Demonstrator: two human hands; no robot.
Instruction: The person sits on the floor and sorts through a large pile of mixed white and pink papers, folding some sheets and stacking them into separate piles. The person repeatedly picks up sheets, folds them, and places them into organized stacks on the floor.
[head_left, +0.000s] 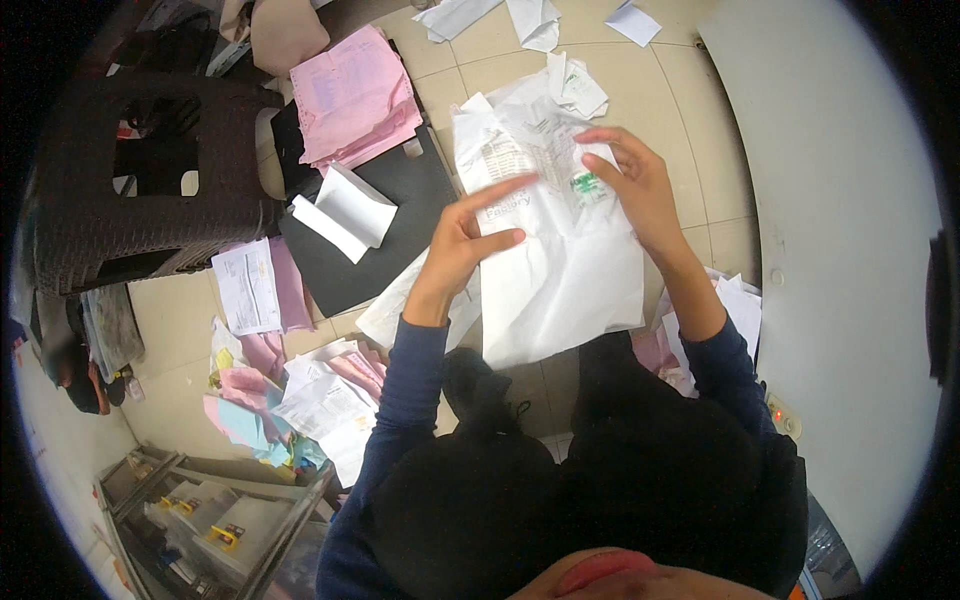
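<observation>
A large, creased sheet of white paper (562, 277) with print and a green mark lies spread in front of me. My left hand (476, 236) rests on its left part, with thumb and index finger apart. At the upper right part is my right hand (626, 176), fingers bent and thumb apart from the index finger; whether it pinches the paper I cannot tell. Folded white paper (577, 86) touches the sheet's top edge. Left of my left hand, a folded white sheet (345, 214) lies on a flat black board (360, 255).
A stack of pink papers (356, 94) sits beyond the black board. A dark woven-pattern plastic stool (150, 180) stands at left. Mixed papers (330, 405) lie on the tiled floor at lower left, with more papers (742, 307) by the pale panel (832, 187) at right. Another person is partly visible at far left.
</observation>
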